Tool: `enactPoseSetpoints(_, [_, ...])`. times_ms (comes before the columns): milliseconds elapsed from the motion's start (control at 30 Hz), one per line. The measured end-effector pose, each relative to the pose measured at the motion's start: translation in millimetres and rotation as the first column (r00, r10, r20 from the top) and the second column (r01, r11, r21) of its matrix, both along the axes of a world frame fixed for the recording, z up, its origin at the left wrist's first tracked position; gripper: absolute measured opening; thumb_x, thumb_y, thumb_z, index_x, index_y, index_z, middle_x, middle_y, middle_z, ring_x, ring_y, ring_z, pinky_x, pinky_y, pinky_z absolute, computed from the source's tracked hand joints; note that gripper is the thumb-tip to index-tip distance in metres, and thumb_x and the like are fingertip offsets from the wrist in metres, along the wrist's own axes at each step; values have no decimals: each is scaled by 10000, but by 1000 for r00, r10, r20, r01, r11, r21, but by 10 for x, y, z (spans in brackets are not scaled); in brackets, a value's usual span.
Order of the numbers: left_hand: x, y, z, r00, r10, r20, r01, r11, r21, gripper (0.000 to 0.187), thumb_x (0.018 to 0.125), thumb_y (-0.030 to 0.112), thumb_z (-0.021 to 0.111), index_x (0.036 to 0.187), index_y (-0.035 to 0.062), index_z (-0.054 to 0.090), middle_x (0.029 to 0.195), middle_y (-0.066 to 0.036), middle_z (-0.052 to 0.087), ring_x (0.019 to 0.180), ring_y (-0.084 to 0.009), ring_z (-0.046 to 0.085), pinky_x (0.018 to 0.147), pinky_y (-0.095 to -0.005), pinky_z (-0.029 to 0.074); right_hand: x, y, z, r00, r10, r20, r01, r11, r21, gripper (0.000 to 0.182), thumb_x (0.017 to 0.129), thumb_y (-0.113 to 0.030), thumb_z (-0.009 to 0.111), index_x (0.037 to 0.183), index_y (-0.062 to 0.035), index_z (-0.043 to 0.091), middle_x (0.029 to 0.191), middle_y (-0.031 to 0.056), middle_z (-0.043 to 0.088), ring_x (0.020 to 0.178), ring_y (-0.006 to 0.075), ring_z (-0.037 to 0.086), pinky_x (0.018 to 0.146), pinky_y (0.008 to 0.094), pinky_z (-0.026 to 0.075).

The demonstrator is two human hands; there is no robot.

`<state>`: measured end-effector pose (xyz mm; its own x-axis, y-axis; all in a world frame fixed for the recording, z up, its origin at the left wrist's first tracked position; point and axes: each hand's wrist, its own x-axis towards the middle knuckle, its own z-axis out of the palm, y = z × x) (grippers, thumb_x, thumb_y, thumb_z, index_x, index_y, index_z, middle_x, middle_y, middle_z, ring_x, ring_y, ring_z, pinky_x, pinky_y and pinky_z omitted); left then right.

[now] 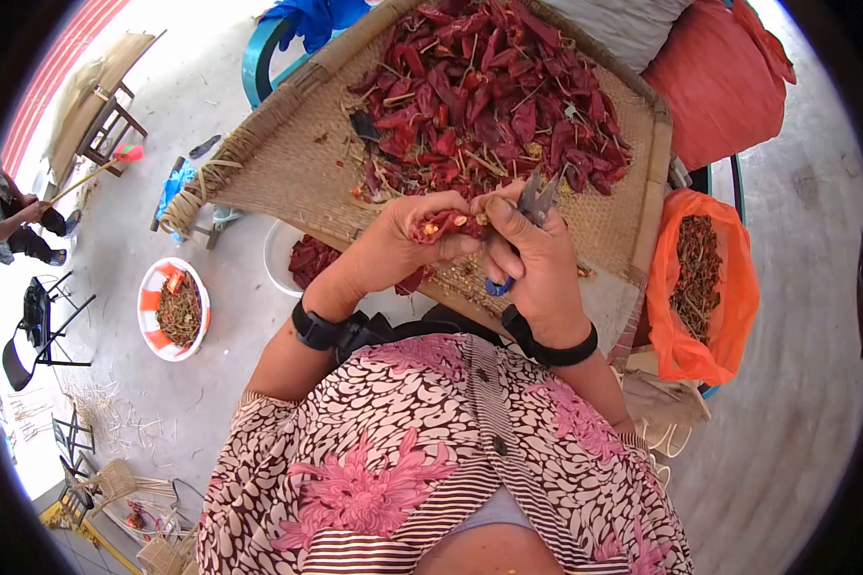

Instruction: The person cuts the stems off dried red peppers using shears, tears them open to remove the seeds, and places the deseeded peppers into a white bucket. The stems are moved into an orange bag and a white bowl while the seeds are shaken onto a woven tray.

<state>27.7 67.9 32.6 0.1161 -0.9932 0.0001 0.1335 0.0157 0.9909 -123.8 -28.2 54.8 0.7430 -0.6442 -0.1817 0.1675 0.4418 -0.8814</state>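
Note:
My left hand (pixel 400 243) is closed round a dried red chili (pixel 443 226) that shows pale seeds at its torn end. Scissors with blue handles (pixel 539 198) are held in my right hand (pixel 535 251), blades pointing up and away from me. The thumb and fingers of my right hand pinch near the chili's end, close against my left fingers. Both hands are above the near edge of a woven tray (pixel 288 158). On that tray, just beyond my hands, lies a large heap of dried red chilies (pixel 489 91).
An orange bag (pixel 738 316) of stems stands right. At left is a white and orange basin (pixel 146 331) of stems. A white bowl (pixel 276 257) of chilies sits below the tray. A red sack (pixel 724 81) is at upper right. Another person (pixel 11 225) sits far left.

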Motion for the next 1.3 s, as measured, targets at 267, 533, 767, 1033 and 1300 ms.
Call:
enactPoseSetpoints(267, [118,-45,-237,994,-101,40,106,985,-139,215,830,99,734,979,38,592,840,29,565,777,-54,495,690,-230,426,-43,-83,-160,990,91,109,-131,882,453,114,933,-176,616,989,-77,610,823,-35,590,452,11,377,419,188,318])
enactPoseSetpoints(533, [185,7,-295,989,-133,-59,126,986,-110,230,833,97,731,1003,32,591,851,17,562,777,-58,500,690,-220,427,-13,-66,-204,972,125,199,-211,836,507,120,943,-163,602,990,-53,605,865,-18,607,450,23,395,422,194,333])
enactPoseSetpoints(767, [-63,-85,-280,974,67,-215,-76,997,-32,100,927,139,615,908,60,557,676,54,451,579,-28,370,503,-199,291,119,-64,-164,978,-189,86,58,-147,-987,205,767,-6,660,961,-54,611,915,52,645,634,186,622,530,275,487])
enactPoseSetpoints(1033, [-101,-55,-177,928,9,-372,-12,1000,-7,102,920,99,608,951,78,513,661,54,412,524,-32,329,472,-197,247,94,-67,-155,986,-132,-101,18,689,-724,67,918,-128,603,920,-60,601,822,29,606,611,101,561,509,253,443])
enactPoseSetpoints(1300, [-23,-17,-280,857,-233,-459,157,967,-199,150,882,105,673,966,74,552,771,22,532,616,-29,436,527,-185,326,91,-121,-138,918,19,397,-299,690,659,193,979,-240,537,934,-54,560,820,21,567,502,36,427,433,205,356])
